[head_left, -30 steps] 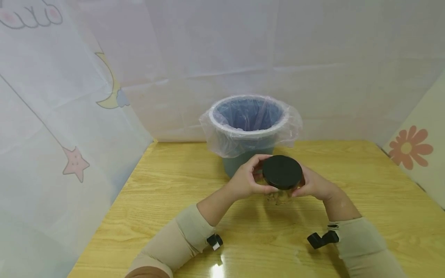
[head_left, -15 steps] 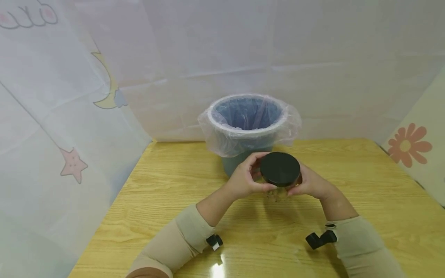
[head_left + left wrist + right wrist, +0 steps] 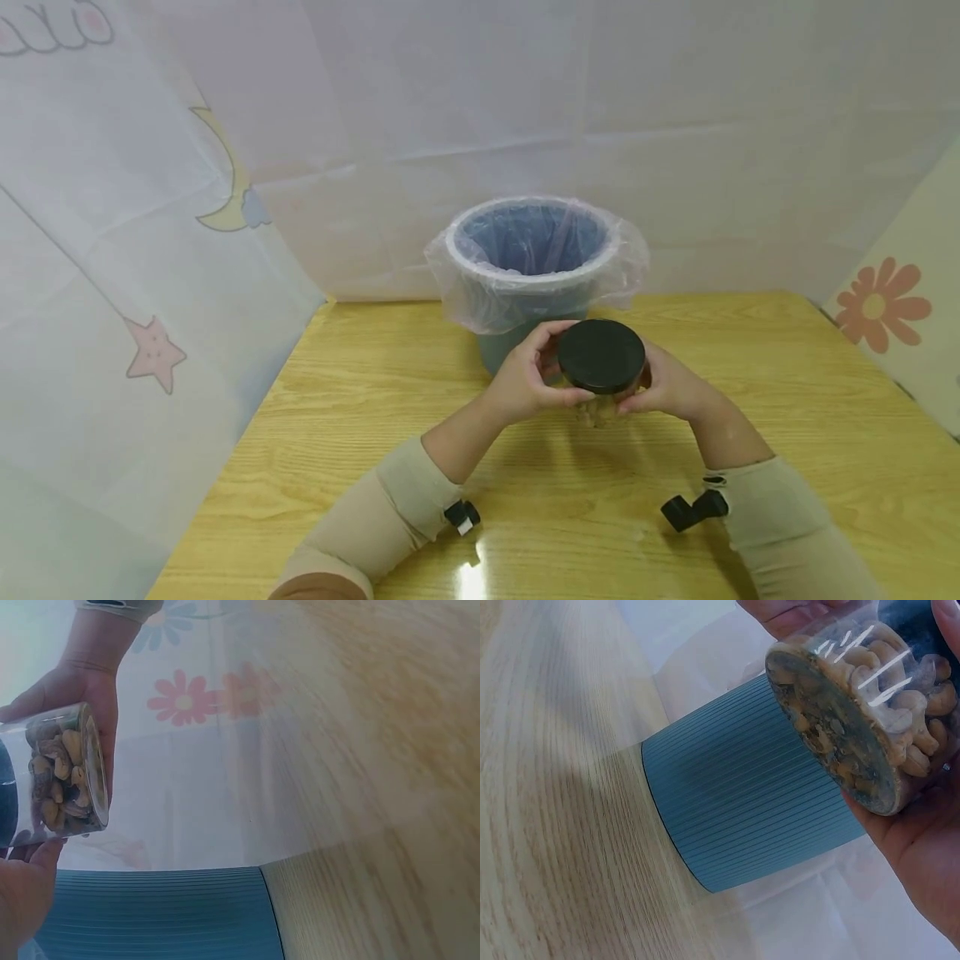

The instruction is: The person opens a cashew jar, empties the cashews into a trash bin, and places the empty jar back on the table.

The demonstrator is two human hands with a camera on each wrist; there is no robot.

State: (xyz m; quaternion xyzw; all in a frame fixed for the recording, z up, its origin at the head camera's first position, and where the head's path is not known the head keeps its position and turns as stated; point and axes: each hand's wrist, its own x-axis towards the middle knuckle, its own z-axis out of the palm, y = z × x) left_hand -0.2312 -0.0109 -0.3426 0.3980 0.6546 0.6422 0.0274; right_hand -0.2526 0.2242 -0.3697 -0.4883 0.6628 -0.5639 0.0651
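Note:
A clear jar of cashews (image 3: 885, 697) with a black lid (image 3: 602, 356) is held up off the table between both hands. My left hand (image 3: 525, 379) grips its left side, the thumb just below the lid. On the opposite side my right hand (image 3: 671, 387) grips it too, with its thumb at the near face. Through the transparent wall in the left wrist view, cashews (image 3: 60, 776) fill a good part of the jar. The lid sits on top, and the fingers behind the jar are partly hidden in the head view.
Just behind the hands stands a blue-green ribbed bin (image 3: 735, 780) lined with a translucent pinkish bag (image 3: 480, 308). It rests on a wood-grain table (image 3: 360, 400). Pale printed sheets (image 3: 375, 125) hang at the back and both sides. A black wrist camera (image 3: 693, 508) sits on the right sleeve.
Both hands keep their hold on the jar. In the head view, the jar has shifted slightly up and left; the whole scene has also shifted a little the same way.

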